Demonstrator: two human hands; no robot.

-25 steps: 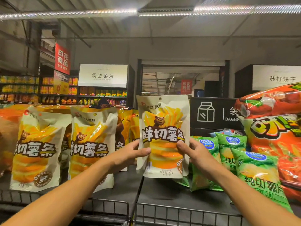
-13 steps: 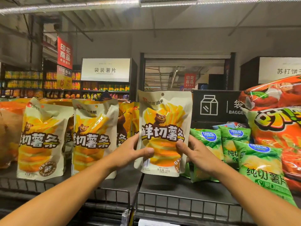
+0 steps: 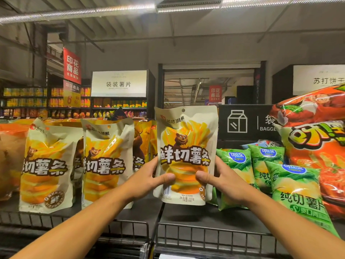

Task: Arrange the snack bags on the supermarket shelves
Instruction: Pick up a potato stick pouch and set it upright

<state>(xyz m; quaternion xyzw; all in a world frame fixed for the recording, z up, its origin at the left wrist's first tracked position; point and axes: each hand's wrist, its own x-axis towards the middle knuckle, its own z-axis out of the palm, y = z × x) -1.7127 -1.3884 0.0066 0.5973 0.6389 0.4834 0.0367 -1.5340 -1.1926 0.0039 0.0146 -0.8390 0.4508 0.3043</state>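
While both hands, left hand (image 3: 149, 181) and right hand (image 3: 222, 181), are pinching the fries bag (image 3: 185, 156) by its lower edges, it is looking light, crinkly and slippery.

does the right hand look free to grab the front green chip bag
Probably not yet: the right hand grips the yellow fries bag with the left hand. The front green chip bag stands close beside it, nothing between.

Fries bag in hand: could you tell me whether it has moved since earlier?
Yes, slightly down: the fries bag had its top edge above the black sign top edge, now just below it.
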